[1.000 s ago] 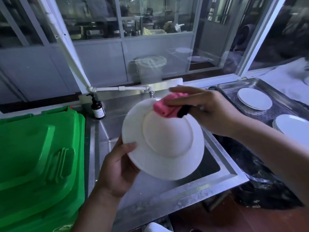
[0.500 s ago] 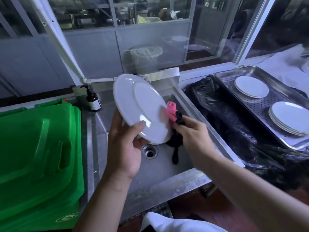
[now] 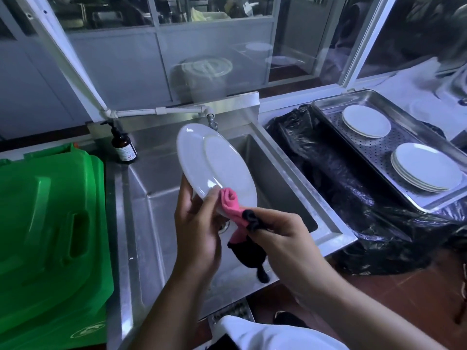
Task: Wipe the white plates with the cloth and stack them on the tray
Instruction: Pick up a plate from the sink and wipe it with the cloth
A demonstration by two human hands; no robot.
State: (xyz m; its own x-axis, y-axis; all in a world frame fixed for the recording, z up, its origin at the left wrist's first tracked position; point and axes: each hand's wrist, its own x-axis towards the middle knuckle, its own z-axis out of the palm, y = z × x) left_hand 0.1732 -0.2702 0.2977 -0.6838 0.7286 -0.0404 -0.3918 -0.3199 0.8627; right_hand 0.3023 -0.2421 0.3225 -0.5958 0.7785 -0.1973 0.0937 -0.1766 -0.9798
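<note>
- Your left hand (image 3: pixel 197 223) grips the white plate (image 3: pixel 214 165) by its lower rim, thumb curled over the face — the plate hangs tilted above the sink (image 3: pixel 290 173), face turned to your right.
- Your right hand (image 3: pixel 280 236) pinches the pink-and-black cloth (image 3: pixel 231 203), which touches that same lower rim just beside the left thumb.
- The unwiped face runs up and away from the cloth — sweep that way.
- The tray (image 3: pixel 379 102) sits right of the sink, holding two plate stacks (image 3: pixel 427 168); your right hand is nearer it.
</note>
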